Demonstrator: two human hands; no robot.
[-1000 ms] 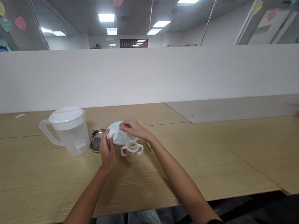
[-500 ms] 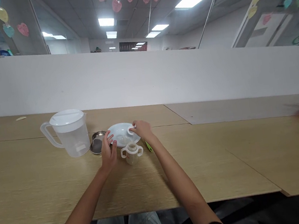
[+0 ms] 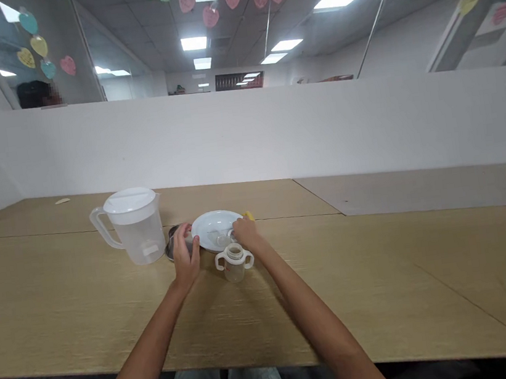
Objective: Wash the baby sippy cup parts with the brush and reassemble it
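A white plate (image 3: 202, 226) lies in front of me with small clear pieces (image 3: 219, 238) on it. My right hand (image 3: 246, 235) is closed at the plate's right side, its fingertips on something clear that I cannot make out. On the near side of the plate stands an uncapped baby bottle (image 3: 234, 269), upright, with two white handles. My left hand (image 3: 186, 261) is open, fingers apart and thumb raised, beside the plate's left rim. It partly covers a round metal dish (image 3: 170, 250) and holds nothing.
A clear lidded pitcher (image 3: 140, 232) with a handle stands at the left of the dish. Part of a yellow-green object (image 3: 249, 215) shows behind my right hand. A white wall (image 3: 246, 134) runs along the table's back.
My right hand has moved down and nearer the plate's right rim; the white ring it held is out of sight. My left hand stays beside the dish. The view has shifted slightly.
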